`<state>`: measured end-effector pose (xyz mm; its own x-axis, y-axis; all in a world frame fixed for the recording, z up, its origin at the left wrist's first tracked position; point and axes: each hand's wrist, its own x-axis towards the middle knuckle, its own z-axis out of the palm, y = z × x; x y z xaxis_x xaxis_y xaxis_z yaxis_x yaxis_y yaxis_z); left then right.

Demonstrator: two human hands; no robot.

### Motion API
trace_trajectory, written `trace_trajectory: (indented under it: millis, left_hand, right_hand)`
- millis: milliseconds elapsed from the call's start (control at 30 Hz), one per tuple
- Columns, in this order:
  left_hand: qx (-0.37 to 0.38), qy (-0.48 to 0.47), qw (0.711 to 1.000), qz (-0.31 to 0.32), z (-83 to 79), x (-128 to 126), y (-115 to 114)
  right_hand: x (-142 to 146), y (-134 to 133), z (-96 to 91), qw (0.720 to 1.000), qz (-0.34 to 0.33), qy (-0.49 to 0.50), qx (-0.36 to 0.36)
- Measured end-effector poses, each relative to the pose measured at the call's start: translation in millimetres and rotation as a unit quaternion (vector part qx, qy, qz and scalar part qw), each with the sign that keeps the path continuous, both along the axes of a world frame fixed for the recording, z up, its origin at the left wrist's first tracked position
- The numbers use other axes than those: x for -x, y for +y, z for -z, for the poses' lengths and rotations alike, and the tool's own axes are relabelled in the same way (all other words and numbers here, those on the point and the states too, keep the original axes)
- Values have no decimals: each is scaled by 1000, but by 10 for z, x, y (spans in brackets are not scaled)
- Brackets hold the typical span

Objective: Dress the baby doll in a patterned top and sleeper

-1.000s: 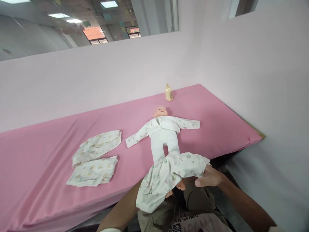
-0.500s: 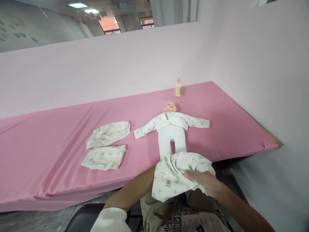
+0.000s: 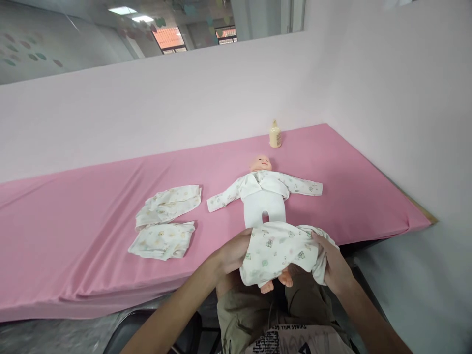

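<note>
A baby doll lies on its back with its arms spread. It wears a printed white jacket and plain white pants. Over its lower legs I hold a white baby garment with small green animal prints. My left hand grips the garment's left edge, its fingertips hidden behind the fabric. At the right edge, my right hand pinches the bunched cloth with the thumb on top. The doll's bare feet show below the garment, beyond the table edge.
Two folded printed baby clothes, an upper one and a lower one, lie left of the doll. A cream pump bottle stands near the back wall. The pink-covered table meets a wall on the right. A dark chair is below.
My left hand has come out from under the garment to its left edge. The garment has shifted slightly up and right, uncovering the doll's feet.
</note>
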<state>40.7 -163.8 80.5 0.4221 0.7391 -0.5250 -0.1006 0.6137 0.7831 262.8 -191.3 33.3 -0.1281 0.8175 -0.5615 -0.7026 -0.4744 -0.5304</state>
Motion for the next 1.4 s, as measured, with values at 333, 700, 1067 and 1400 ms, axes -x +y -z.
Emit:
trace_trajectory:
  millis: [333, 700, 1067, 1400]
  left_hand:
    - [3, 5, 997, 72, -40, -225, -80]
    - [-36, 95, 973, 205, -60, -142, -47]
    - [-90, 70, 993, -11, -109, 129, 83]
    - [-21, 71, 993, -87, 116, -398, 189]
  right_hand:
    - [378, -226, 58, 990, -103, 87, -43]
    - [508, -238, -34, 995, -59, 70, -42]
    - [431, -270, 16, 983, -165, 72, -13]
    - [474, -381, 83, 979, -132, 139, -64]
